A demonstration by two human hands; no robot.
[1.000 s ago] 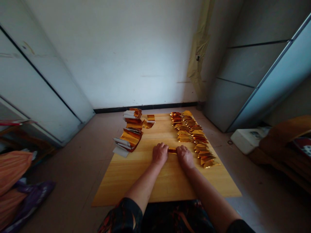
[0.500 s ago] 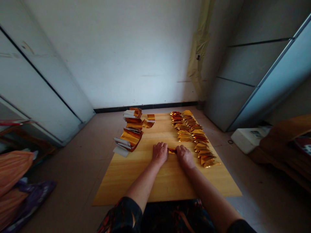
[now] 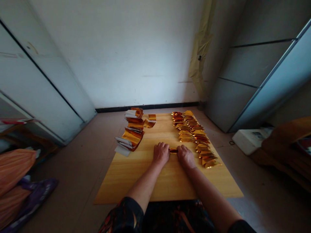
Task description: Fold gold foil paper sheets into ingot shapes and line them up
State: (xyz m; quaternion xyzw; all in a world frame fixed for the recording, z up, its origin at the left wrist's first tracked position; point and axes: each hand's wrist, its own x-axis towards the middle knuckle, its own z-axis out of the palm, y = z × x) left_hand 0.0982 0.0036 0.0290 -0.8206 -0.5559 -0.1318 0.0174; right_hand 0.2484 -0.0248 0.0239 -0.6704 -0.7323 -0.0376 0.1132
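Between my two hands, a narrow piece of gold foil paper [image 3: 173, 151] lies low over the wooden board. My left hand [image 3: 161, 153] is closed on its left end, fingers curled down. On the other end my right hand [image 3: 186, 156] is closed in the same way. My fingers hide both ends of the paper. To the left stand curled stacks of gold foil paper [image 3: 132, 137] with grey-white backs. Right of my hands run two rows of folded gold paper pieces [image 3: 202, 137], overlapping one another.
The pale wooden board [image 3: 136, 184] reaches from my lap toward the white wall [image 3: 136, 64]. A grey cabinet [image 3: 239, 76] stands at the right, with a white box [image 3: 247, 140] near its foot. Orange and purple bags [image 3: 17, 191] lie at the left.
The view has shifted slightly. Both hands stay on the gold foil paper, and the strip showing between them looks a little narrower. The stacks and rows have not moved.
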